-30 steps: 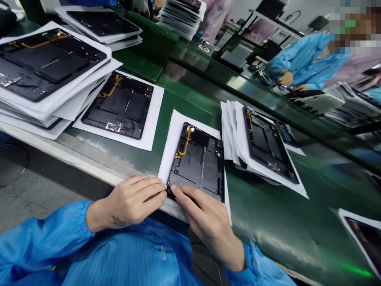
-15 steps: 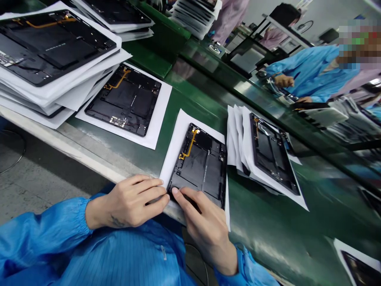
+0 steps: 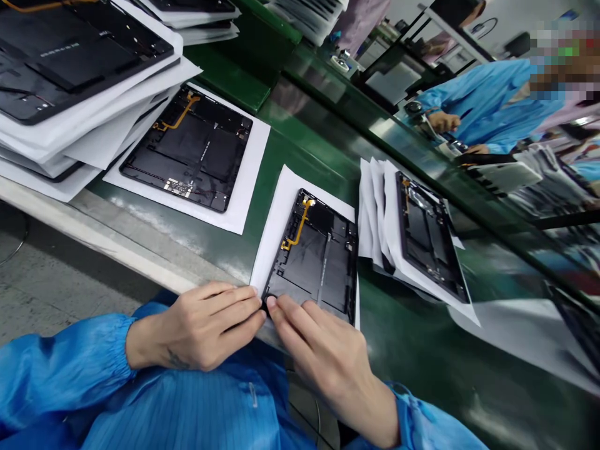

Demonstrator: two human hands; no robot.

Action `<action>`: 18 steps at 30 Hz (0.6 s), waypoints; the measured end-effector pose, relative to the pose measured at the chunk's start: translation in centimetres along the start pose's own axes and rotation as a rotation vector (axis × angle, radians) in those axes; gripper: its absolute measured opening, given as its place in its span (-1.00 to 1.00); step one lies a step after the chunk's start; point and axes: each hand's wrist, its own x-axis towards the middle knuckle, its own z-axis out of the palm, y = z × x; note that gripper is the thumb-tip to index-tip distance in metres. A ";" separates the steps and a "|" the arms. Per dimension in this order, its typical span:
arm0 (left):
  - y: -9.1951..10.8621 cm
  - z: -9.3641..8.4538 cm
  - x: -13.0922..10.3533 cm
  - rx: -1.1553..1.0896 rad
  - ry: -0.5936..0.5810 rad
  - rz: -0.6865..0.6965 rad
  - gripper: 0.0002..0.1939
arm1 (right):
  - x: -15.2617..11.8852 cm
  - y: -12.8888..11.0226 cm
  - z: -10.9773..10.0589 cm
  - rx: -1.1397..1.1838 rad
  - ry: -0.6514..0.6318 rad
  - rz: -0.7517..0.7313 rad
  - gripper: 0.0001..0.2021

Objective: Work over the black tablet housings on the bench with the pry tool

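Note:
An opened black tablet housing (image 3: 307, 250) with an orange flex cable (image 3: 296, 228) lies on a white sheet (image 3: 269, 215) in front of me. At its near left corner my left hand (image 3: 201, 325) holds the edge, fingers together and the thumb out of sight. My right hand (image 3: 323, 356) presses its closed fingertips on the inside of that same corner, almost touching the left fingers. Whether something small sits under the right fingertips is hidden. The housing's near end is partly covered by the right hand.
Left of me a similar housing (image 3: 187, 150) lies on paper, beside a tall stack of housings (image 3: 79, 69) interleaved with sheets. Another stack (image 3: 422, 237) stands to the right, near a loose white sheet (image 3: 520, 331). Across the green bench (image 3: 398, 337), a co-worker in blue (image 3: 487, 100) works.
My right fingers have drawn closer together at the corner, while the left hand stays almost in place. At the right, a loose sheet and dark housing now appear higher up along the bench.

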 end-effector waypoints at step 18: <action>-0.4 -1.3 0.8 0.089 -0.018 -0.059 -0.79 | -1.6 -3.4 1.1 0.772 0.840 0.821 -0.70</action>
